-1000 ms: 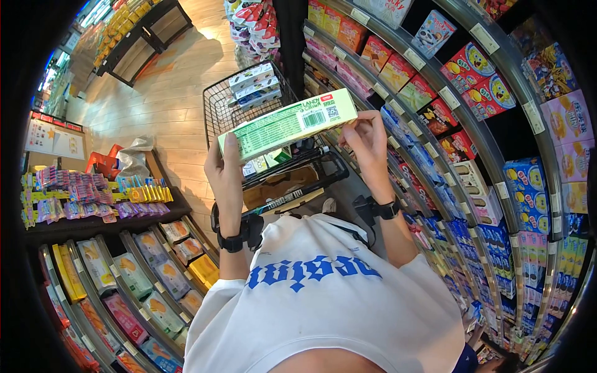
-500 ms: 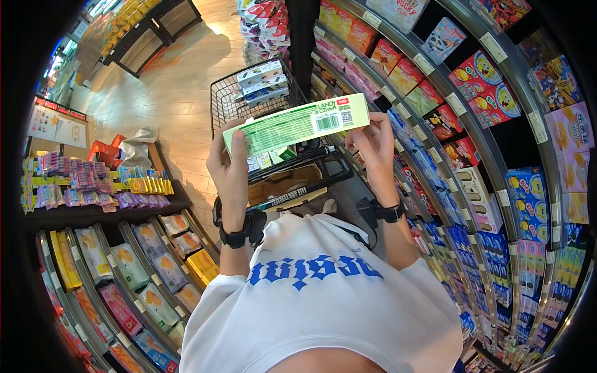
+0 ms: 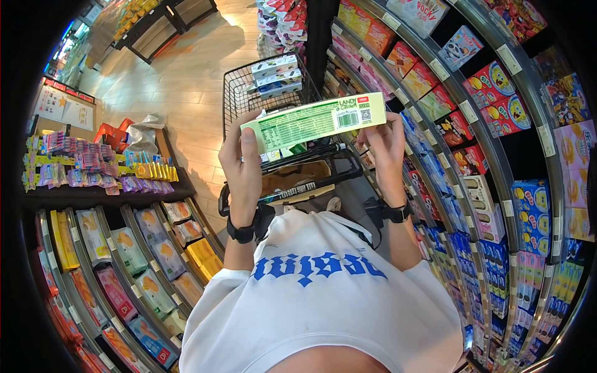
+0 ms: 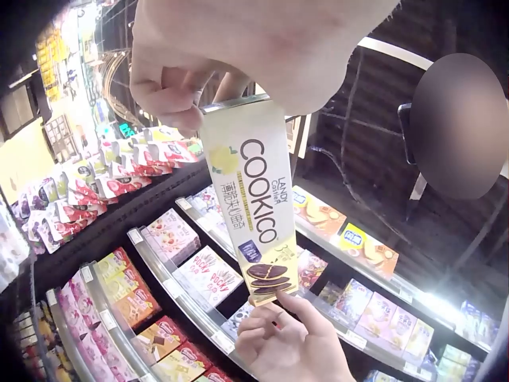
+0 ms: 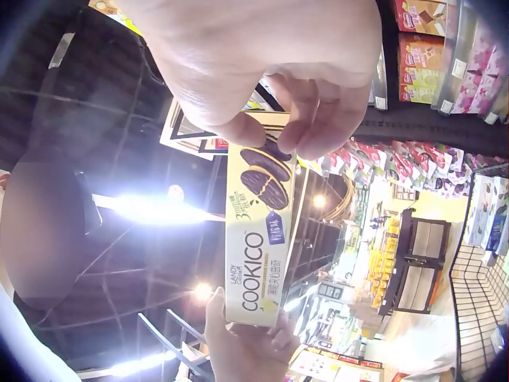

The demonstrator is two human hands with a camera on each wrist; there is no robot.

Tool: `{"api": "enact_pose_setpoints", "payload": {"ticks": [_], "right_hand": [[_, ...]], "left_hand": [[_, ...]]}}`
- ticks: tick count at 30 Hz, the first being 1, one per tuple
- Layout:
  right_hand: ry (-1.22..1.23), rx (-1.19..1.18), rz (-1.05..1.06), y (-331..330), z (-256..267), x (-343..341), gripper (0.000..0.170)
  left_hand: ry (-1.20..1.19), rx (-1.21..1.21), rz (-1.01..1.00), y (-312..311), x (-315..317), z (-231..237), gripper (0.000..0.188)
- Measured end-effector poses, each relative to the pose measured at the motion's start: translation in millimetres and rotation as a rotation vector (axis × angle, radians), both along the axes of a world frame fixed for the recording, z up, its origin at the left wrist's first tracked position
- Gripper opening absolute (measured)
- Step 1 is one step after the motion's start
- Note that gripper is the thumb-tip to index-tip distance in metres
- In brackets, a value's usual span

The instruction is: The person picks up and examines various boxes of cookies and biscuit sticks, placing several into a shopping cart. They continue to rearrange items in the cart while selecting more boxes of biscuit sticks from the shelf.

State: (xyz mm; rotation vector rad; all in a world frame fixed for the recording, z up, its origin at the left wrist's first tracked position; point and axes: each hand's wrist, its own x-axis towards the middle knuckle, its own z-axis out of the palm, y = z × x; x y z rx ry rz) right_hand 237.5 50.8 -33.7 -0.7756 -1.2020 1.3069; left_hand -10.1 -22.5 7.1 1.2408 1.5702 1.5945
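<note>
- Left-hand grip and right-hand grip each pinch one end of a slim pale-green-and-cream cardboard box, held up at the handle edge of a black wire cart.
- Dark oval cookies printed on it.
- Readable: "COOKICO", "LANDY Castle".
- Pale plank floor; grey-edged snack shelves rightward.

- head view: bright indoor light; the wooden floor carries a soft shadow at 11 o'clock
- its round lens bows the shelf rails, corners black
- fine print on the pale box is too soft to read
- left wrist view: washed-out glare at 10 o'clock, blurred oval at 3
- right wrist view: ceiling lights flare hazily at 9
</note>
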Motion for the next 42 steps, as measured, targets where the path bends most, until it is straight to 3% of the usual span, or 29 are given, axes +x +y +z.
{"api": "enact_pose_setpoints", "payload": {"ticks": [15,21,24,27,32,34,37,40,42], "right_hand": [[-0.024,0.001,0.022,-2.0,1.7,-3.4,0.022],[0.003,-0.024,0.002,0.4,-2.8,-3.0,0.022],[0.012,-0.041,-0.045,-2.4,4.2,-5.3,0.02],[0.025,0.049,-0.073,1.7,-2.6,-8.4,0.021],[-0.099,0.068,0.058,2.2,-11.9,0.2,0.026],[-0.086,0.077,0.064,-2.3,-0.5,-6.6,0.031],[-0.033,-0.06,0.114,-14.6,30.3,-14.5,0.094],[-0.158,0.08,0.109,-4.6,8.8,-12.8,0.097],[-0.114,0.073,0.089,-9.1,11.2,-15.3,0.1]], "left_hand": [[0.006,0.031,0.004,-7.7,-1.8,3.5,0.037],[0.186,0.167,-0.044,-4.5,0.3,2.1,0.041],[0.042,0.095,-0.015,-3.3,-1.8,-3.2,0.043],[-0.298,-0.144,0.077,0.8,-4.7,2.7,0.05],[-0.286,-0.316,0.091,4.2,-21.6,-21.5,0.057],[-0.286,-0.335,0.096,5.4,-24.4,-27.3,0.059],[-0.318,-0.317,0.117,5.2,-26.9,-29.6,0.056],[-0.28,-0.265,0.164,4.0,-29.3,-31.6,0.046],[-0.029,-0.137,0.177,4.8,-31.5,-35.3,0.035]]}}
